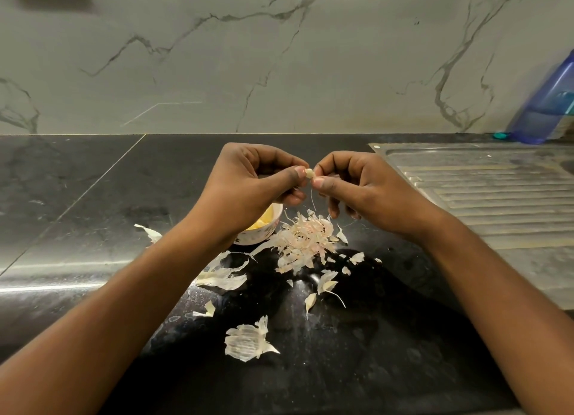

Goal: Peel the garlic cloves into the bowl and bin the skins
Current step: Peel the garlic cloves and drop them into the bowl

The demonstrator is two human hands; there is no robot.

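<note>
Left hand [248,181] and right hand [351,184] pinch one garlic clove [309,173] above the black table [93,212].
Thumb and curled fingers of each hand grasp the clove in the air over a pile of skins [306,239]. The white bowl [261,236], holding yellowish peeled cloves [264,220], stands on the table just beside the pile, partly hidden under the left hand; more skins lie scattered nearer the person.

Garlic clove [309,173] pinched between left hand [248,184] and right hand [357,186], above skins [306,240].
</note>
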